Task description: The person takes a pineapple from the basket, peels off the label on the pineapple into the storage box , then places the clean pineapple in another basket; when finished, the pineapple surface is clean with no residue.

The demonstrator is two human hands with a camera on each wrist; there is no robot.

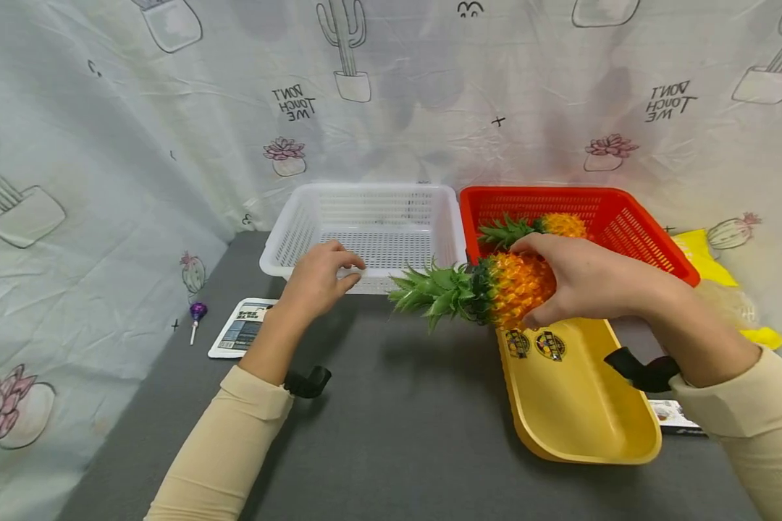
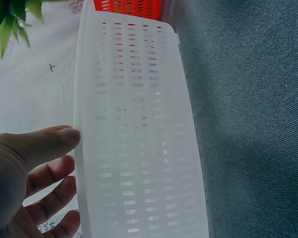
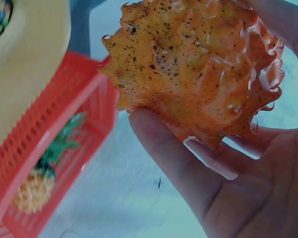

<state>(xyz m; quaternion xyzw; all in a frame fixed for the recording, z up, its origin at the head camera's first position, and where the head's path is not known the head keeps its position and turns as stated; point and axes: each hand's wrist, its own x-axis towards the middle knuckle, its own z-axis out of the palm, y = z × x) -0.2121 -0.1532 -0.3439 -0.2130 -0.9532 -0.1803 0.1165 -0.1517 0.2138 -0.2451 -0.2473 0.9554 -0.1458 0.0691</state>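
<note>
My right hand (image 1: 586, 278) grips a toy pineapple (image 1: 521, 289) round its orange body, holding it sideways above the yellow tray (image 1: 567, 391); its green leaves point left. In the right wrist view the pineapple's bumpy base (image 3: 188, 74) lies between the thumb and fingers. My left hand (image 1: 322, 278) is at the front rim of the white basket (image 1: 280, 242), fingers loosely bent and parted from the thumb. In the left wrist view the thumb (image 2: 49, 144) is right by the rim; whether it touches cannot be told. Another pineapple (image 1: 563, 224) lies in the red basket (image 1: 645, 231).
A purple lollipop (image 1: 198, 311) and a white-and-blue packet (image 1: 241, 329) lie on the grey table (image 1: 391, 434) at the left. Yellow packaging (image 1: 704, 257) lies right of the red basket. A flat box (image 1: 674, 414) shows beside the tray. A printed curtain (image 1: 417, 108) hangs behind.
</note>
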